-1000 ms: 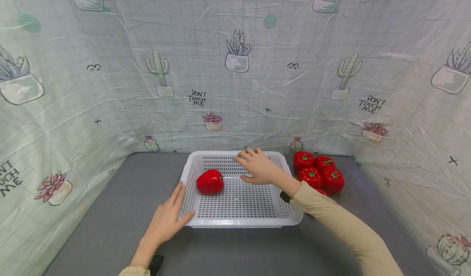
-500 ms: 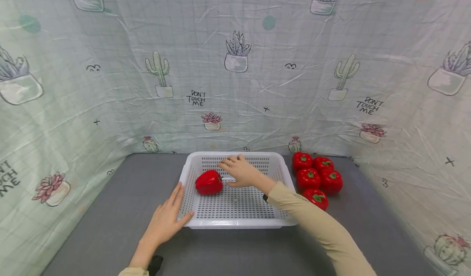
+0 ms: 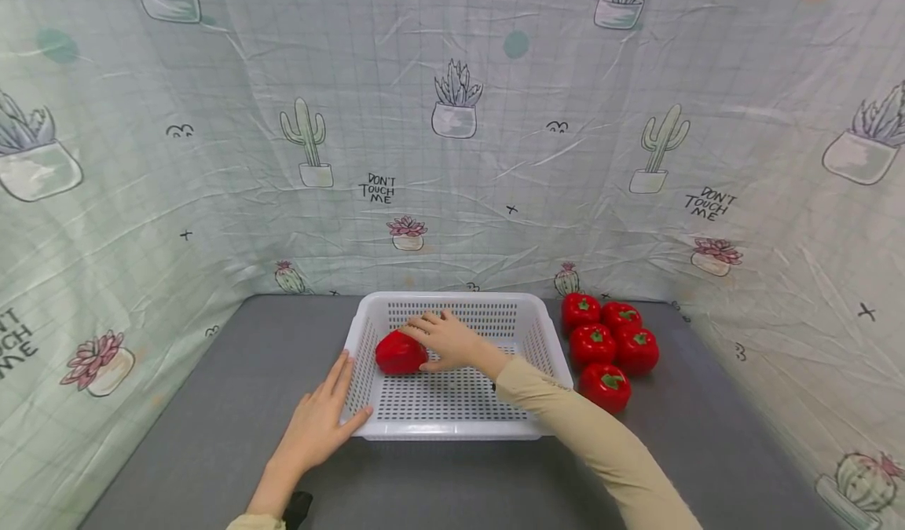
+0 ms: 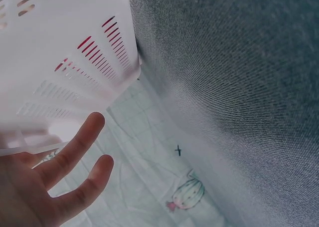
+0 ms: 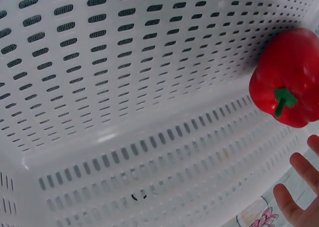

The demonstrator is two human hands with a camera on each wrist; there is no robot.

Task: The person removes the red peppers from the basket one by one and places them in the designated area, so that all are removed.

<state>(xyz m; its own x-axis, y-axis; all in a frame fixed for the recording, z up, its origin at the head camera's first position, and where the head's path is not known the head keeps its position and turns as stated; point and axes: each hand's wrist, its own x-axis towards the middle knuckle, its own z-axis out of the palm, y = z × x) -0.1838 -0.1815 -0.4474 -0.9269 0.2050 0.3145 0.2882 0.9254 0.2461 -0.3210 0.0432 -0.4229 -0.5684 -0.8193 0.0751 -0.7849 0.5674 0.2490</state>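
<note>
A white plastic basket [image 3: 456, 429] with slotted walls and floor stands on the grey table. One red bell pepper [image 3: 397, 355] lies on its side in the basket's left half; its green stem [image 5: 284, 101] shows in the right wrist view. My right hand [image 3: 452, 341] is over the basket at the pepper's right side, fingers spread. In the right wrist view those fingertips [image 5: 301, 167] appear apart from the pepper. My left hand [image 3: 318, 426] rests along the basket's left rim near the front corner, its fingers fairly straight. The left wrist view shows two fingers outside the basket wall [image 4: 60, 87].
Several more red bell peppers [image 3: 594, 345] stand grouped on the table, right of the basket, stems up. The nearest one [image 3: 604, 388] sits close to the basket's right side. A cactus-print cloth [image 3: 452, 200] hangs behind and at both sides.
My right hand has moved left and lower across the basket to the pepper. The front pepper of the right-hand group, earlier mostly behind the sleeve, now shows. My left hand stays put.
</note>
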